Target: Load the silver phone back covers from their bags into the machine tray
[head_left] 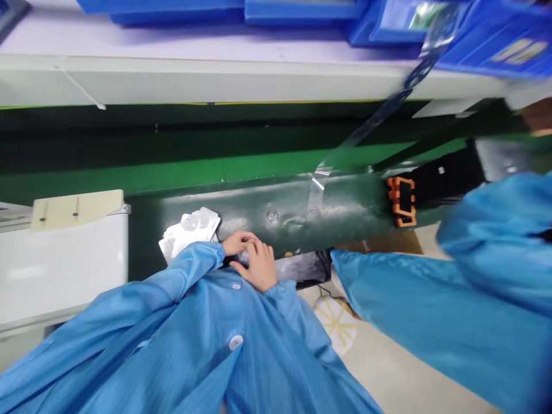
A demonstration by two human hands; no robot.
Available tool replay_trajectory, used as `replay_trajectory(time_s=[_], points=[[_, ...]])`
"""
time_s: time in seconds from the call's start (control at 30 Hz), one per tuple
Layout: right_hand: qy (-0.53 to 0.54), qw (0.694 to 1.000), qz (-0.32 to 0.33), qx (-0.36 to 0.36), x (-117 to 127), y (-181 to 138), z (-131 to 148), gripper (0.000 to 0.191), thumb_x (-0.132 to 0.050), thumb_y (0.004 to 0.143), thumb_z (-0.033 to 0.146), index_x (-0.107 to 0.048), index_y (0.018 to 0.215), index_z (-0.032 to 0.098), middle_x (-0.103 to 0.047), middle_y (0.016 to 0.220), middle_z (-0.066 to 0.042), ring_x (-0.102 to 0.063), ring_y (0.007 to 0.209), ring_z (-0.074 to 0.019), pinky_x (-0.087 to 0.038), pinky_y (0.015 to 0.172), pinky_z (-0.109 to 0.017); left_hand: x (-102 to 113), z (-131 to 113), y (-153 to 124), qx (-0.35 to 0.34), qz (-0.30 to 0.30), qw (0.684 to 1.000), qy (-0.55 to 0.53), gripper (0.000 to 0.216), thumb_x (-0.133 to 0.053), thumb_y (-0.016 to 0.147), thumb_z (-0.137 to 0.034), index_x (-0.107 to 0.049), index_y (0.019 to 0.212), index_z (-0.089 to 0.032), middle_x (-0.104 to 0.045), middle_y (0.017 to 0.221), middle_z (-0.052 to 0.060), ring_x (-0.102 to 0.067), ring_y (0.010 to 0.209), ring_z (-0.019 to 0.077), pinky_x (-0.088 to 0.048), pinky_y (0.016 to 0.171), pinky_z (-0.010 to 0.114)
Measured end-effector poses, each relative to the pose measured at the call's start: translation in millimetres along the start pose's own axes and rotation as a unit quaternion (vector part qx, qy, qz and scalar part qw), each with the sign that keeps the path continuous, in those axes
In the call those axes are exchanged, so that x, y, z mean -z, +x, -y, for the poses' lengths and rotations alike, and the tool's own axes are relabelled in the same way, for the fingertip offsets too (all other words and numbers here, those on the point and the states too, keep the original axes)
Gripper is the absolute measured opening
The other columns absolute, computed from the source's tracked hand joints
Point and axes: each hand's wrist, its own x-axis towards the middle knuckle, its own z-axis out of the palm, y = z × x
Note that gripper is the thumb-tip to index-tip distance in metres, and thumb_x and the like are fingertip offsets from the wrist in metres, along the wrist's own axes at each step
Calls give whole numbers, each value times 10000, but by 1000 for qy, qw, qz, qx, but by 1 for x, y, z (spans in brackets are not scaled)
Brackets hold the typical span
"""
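Observation:
My left hand [236, 242] and my right hand [259, 268] meet close in front of my blue smock at the near edge of the green work surface [353, 224]. Fingers of both curl over a small greyish, shiny thing [243, 256], mostly hidden beneath them; its kind does not show. Just left of my hands lies a fanned pile of white flat pieces with rounded ends [192, 229]. A small clear round piece [272, 215] rests on the surface beyond my right hand.
Blue bins [302, 10] line a white shelf [259, 80] above. A clear strip with dark round marks [383, 112] hangs down to the work surface. An orange-framed object [402, 201] lies at right, near another person's blue sleeve [495, 224]. A white machine [60, 264] stands left.

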Motion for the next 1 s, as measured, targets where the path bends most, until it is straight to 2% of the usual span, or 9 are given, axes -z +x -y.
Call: replay_trajectory(time_s=[0.1, 0.23, 0.3, 0.43, 0.53, 0.6, 0.73, 0.87, 1.0], points=[[-99, 994, 43, -8, -9, 16, 11, 382, -645, 820, 506, -626, 974, 157, -657, 991, -141, -557, 932, -275, -381, 832, -418, -1, -7, 4, -17, -17, 1000, -5, 340, -633, 776, -414, -723, 941, -130, -731, 937, 64, -637, 970, 213, -465, 929, 325], [-105, 991, 64, 44, -10, 17, -7, 173, -576, 859, 266, -556, 703, 196, -652, 736, -31, -572, 796, -191, -353, 809, -345, -3, -18, 6, -54, -7, 998, 3, 454, -599, 772, -549, -726, 905, -134, -733, 931, 78, -650, 951, 238, -472, 924, 344], [-99, 992, 45, 62, -4, 18, -17, 209, -549, 855, 219, -503, 653, 197, -624, 678, -5, -563, 732, -161, -348, 761, -302, -3, -20, 5, -69, 7, 997, 16, 504, -550, 787, -605, -725, 925, -152, -735, 969, 75, -640, 1006, 247, -456, 966, 350], [-63, 996, -22, 54, 19, 34, -25, 206, -473, 881, 197, -446, 678, 211, -576, 651, 10, -543, 651, -139, -336, 664, -251, 11, -22, 6, -37, 7, 997, 70, 665, -469, 808, -686, -611, 1253, -212, -579, 1371, 79, -461, 1323, 262, -328, 1117, 353], [-24, 997, -75, 7, 37, 55, -25, 140, -421, 894, 202, -435, 757, 224, -552, 667, 9, -542, 638, -146, -337, 613, -240, 21, -32, 9, -83, 51, 988, 116, 923, -637, 669, -682, -435, 1415, -176, -437, 1496, 122, -397, 1372, 303, -302, 1138, 382], [-2, 995, -97, -23, 44, 69, -26, 81, -403, 886, 188, -445, 828, 225, -545, 675, 15, -552, 637, -150, -350, 606, -235, 20, -40, 9, -113, 56, 982, 141, 1033, -742, 573, -606, -382, 1428, -152, -470, 1462, 140, -456, 1315, 325, -336, 1116, 403], [-4, 993, -80, -89, 44, 85, -30, 134, -516, 814, 213, -487, 946, 215, -585, 727, 7, -595, 677, -170, -393, 630, -248, 5, -46, 4, -67, -1, 988, 141, 852, -704, 632, -532, -442, 1343, -142, -619, 1282, 113, -542, 1213, 323, -395, 1065, 416], [-69, 983, -50, -161, 34, 92, -31, 224, -652, 755, 390, -518, 738, 211, -592, 695, -26, -614, 694, -209, -408, 627, -282, -3, -42, 4, -22, -35, 992, 120, 728, -716, 592, -516, -531, 1239, -238, -682, 1163, 41, -548, 1216, 331, -417, 1044, 403], [-85, 980, -93, -152, 16, 93, -29, 309, -629, 780, 335, -429, 579, 212, -570, 638, -5, -595, 656, -171, -405, 616, -268, -4, -46, 6, -3, -57, 993, 99, 606, -713, 541, -437, -586, 1125, -333, -694, 1093, -44, -590, 1164, 315, -435, 1024, 404]])
